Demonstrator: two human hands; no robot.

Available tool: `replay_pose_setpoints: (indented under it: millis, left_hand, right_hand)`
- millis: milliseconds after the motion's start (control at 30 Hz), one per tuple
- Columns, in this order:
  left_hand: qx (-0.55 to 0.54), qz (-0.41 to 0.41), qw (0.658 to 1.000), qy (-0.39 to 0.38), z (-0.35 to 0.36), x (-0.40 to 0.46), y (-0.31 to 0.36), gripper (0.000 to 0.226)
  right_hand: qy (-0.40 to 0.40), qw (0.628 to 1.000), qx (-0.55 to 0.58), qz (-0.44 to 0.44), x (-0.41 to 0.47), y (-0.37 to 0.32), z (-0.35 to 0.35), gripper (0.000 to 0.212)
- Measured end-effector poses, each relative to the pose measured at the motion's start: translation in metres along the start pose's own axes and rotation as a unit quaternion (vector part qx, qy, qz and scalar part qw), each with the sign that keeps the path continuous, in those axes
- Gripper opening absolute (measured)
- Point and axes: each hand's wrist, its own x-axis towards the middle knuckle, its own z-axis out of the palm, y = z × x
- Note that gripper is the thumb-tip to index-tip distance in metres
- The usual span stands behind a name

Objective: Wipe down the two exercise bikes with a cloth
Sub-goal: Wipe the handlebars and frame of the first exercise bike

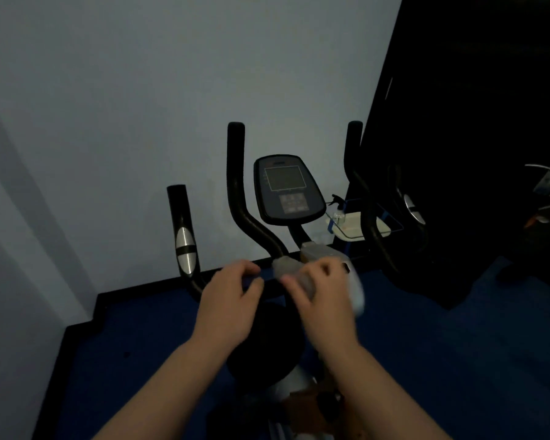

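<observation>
Room: dim, with a pale wall point(124, 106) behind and a blue floor point(442, 360) below.
Exercise bike: the exercise bike point(269, 338) stands close to the wall, and the view looks down over its front part.
Handlebar: the black handlebar point(237, 192) rises in curved tubes on both sides of the console; its low cross part passes under both hands.
Console: the console point(288, 188) sits between the two inner tubes and is tilted toward the viewer; its screen is dark.
Shelf: a small pale shelf point(356, 228) is beside the console's right edge, with a spray bottle point(337, 208) on it.
Left hand: the left hand point(232, 300) has its fingers curled around the cross part of the handlebar.
Right hand: the right hand point(323, 300) grips the cloth; it is blurred.
Cloth: the pale cloth point(288, 268) lies bunched on the handlebar's middle, just below the console stem.
</observation>
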Motion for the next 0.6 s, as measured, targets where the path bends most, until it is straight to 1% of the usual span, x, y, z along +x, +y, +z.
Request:
replay_pose_setpoints:
  millis: [33,100,167,200,233,300,400,500,600]
  left_hand:
    - [0.023,-0.011,1.000,-0.018,0.003,0.000,0.000,0.027]
    - [0.057,-0.013,0.998,-0.026,0.005,-0.002,-0.003,0.035]
    - [0.073,-0.005,0.997,-0.020,0.004,-0.002,-0.004,0.035]
    - [0.074,-0.006,0.997,-0.013,0.004,-0.002,-0.004,0.034]
    - [0.075,-0.008,0.997,-0.008,0.004,-0.001,-0.003,0.032]
    - [0.077,-0.015,0.997,-0.008,0.004,0.001,-0.003,0.028]
    - [0.056,-0.032,0.998,-0.011,0.004,0.002,-0.004,0.025]
    - [0.047,-0.032,0.998,-0.012,0.003,0.002,-0.005,0.024]
    - [0.060,-0.028,0.998,-0.009,0.004,0.003,-0.005,0.026]
  right_hand:
    - [-0.010,1.000,0.011,-0.013,-0.006,0.003,0.009,0.017]
    - [0.007,0.998,0.049,-0.028,-0.022,0.019,0.019,0.014]
    - [0.022,0.994,0.103,-0.020,-0.034,0.030,0.018,0.015]
    - [0.015,0.993,0.118,-0.022,-0.034,0.032,0.016,0.016]
    - [-0.001,0.993,0.117,-0.029,-0.029,0.032,0.015,0.016]
    - [-0.027,0.996,0.072,-0.050,-0.005,0.026,0.015,0.009]
    - [-0.024,0.998,0.011,-0.060,0.031,0.008,0.021,0.009]
    - [-0.001,0.998,-0.005,-0.067,0.016,0.012,0.023,0.009]
    - [-0.027,0.994,0.012,-0.104,-0.009,0.025,0.013,0.010]
